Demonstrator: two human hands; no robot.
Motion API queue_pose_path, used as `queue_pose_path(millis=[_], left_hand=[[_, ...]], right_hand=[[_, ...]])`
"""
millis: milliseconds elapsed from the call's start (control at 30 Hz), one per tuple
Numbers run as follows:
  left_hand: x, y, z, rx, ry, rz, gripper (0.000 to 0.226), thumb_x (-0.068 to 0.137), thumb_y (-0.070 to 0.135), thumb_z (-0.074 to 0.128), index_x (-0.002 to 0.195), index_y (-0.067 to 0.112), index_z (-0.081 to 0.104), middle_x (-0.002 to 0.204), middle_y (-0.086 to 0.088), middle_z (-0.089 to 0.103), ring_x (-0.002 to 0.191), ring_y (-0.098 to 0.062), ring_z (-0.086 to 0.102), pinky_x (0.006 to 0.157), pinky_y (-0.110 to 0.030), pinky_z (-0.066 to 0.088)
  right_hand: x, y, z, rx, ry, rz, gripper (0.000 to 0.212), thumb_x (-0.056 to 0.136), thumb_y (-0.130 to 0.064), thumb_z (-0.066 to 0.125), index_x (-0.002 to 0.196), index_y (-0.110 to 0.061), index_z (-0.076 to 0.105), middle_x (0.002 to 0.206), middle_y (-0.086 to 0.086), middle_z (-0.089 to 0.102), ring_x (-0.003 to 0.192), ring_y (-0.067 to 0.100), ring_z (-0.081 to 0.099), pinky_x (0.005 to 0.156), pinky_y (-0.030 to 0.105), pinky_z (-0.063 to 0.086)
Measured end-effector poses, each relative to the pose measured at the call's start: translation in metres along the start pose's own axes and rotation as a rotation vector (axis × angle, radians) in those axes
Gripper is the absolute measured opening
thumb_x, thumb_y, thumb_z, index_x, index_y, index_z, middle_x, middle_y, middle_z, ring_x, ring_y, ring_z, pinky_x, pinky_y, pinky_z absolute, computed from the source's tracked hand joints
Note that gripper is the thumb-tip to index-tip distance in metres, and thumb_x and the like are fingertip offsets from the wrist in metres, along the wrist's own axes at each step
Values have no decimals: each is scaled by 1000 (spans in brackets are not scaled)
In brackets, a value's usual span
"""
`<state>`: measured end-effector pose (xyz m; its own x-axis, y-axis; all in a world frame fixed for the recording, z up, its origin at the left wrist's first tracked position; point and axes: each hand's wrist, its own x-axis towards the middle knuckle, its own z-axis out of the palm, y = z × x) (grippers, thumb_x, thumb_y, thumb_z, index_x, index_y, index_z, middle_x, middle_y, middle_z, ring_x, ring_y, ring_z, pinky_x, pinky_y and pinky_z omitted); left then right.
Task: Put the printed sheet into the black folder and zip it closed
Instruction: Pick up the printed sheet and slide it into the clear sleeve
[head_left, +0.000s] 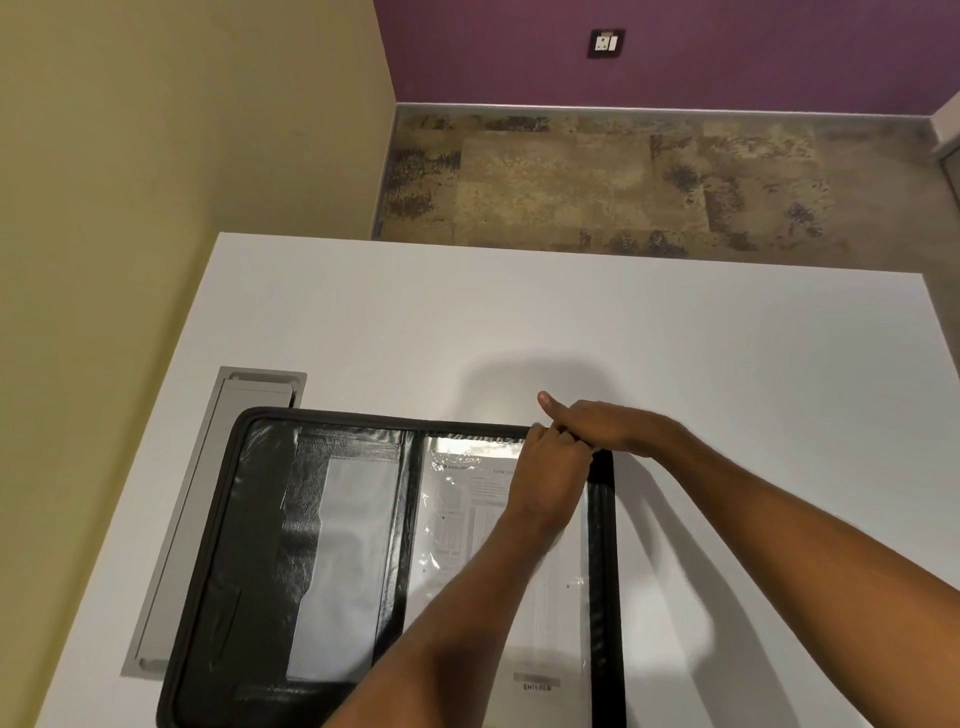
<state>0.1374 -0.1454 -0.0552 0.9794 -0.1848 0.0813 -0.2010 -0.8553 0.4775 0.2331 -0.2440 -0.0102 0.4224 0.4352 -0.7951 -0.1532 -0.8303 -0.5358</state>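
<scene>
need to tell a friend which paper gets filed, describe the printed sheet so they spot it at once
On the white table lies an open black folder. The printed sheet sits on its right half under a clear sleeve, both hands at its top corner. Unlike the blank pocket on the left half, it carries printed tables and an "ENTERED" stamp.

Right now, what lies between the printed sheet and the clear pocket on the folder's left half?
In the head view, the black folder's centre spine runs between the printed sheet and the clear pocket; nothing else lies there.

White table (675, 332), grey cable hatch (208, 499)
</scene>
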Motion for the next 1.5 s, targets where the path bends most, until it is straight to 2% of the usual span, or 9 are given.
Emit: queue_pose_path(millis=[133, 300, 467, 533, 733, 933, 1133, 1300, 1500], left_hand=[[2, -10, -15, -123, -127, -26, 16, 94, 14, 57, 104, 16, 70, 100, -3, 72, 91, -25, 64, 86, -42, 43], [8, -33, -32, -192, -279, 27, 36, 91, 10, 56, 121, 23, 69, 111, 1, 75, 99, -24, 67, 91, -44, 46], [12, -43, -39, -424, -331, -37, 41, 88, -6, 56, 122, 14, 67, 101, -7, 73, 89, -23, 66, 80, -36, 52], [15, -42, -42, -473, -318, -69, 42, 85, -8, 56, 119, 14, 65, 97, -4, 70, 85, -19, 63, 76, -35, 51], [14, -41, -44, -552, -269, -143, 29, 85, 0, 70, 109, 14, 61, 104, -6, 62, 91, -24, 62, 78, -41, 55], [9, -48, -45, -568, -235, -194, 32, 84, -6, 68, 110, 11, 60, 105, -7, 61, 80, -22, 62, 71, -33, 53], [4, -68, -49, -429, -345, -208, 38, 86, 10, 77, 120, 17, 61, 89, 2, 70, 72, -13, 59, 73, -33, 52], [-8, -98, -65, -199, -400, -123, 25, 93, 29, 71, 115, 18, 65, 84, 2, 71, 71, -14, 62, 72, -34, 55], [-14, -133, -88, 63, -464, -34, 11, 96, 21, 61, 94, 24, 71, 91, 8, 73, 80, -14, 65, 75, -35, 54]], right_hand=[[-12, 13, 1, 180, 43, -46, 78, 100, -71, 21, 97, -18, 78, 99, -3, 79, 99, 15, 72, 98, 30, 48], [-14, 29, 6, 195, 117, -113, 43, 94, -39, 34, 84, -2, 56, 81, 6, 56, 76, 19, 47, 81, 42, 40], [-21, 23, 10, 265, 210, -205, 28, 98, -12, 43, 102, -12, 71, 98, 0, 73, 84, 6, 64, 79, 22, 49], [-21, 24, 11, 262, 232, -260, 23, 93, -4, 51, 104, -13, 68, 100, 5, 72, 85, 8, 64, 81, 29, 51], [-19, 31, 13, 136, 187, -321, 20, 84, -11, 67, 103, -16, 66, 96, 12, 70, 80, 17, 61, 79, 42, 54], [-10, 31, 14, -97, 97, -281, 7, 81, -11, 71, 85, -15, 68, 77, 4, 67, 68, 8, 56, 72, 32, 46], [-5, 35, 19, -289, 250, -250, 42, 85, -12, 69, 56, -36, 50, 61, -11, 55, 57, 8, 48, 63, 30, 41], [-9, 48, 22, -300, 294, -270, 13, 89, -22, 71, 76, -24, 71, 81, -5, 69, 76, 17, 64, 71, 37, 52], [-11, 54, 24, -263, 326, -314, 13, 96, -25, 67, 87, -18, 74, 86, -5, 71, 81, 13, 63, 74, 32, 49]])
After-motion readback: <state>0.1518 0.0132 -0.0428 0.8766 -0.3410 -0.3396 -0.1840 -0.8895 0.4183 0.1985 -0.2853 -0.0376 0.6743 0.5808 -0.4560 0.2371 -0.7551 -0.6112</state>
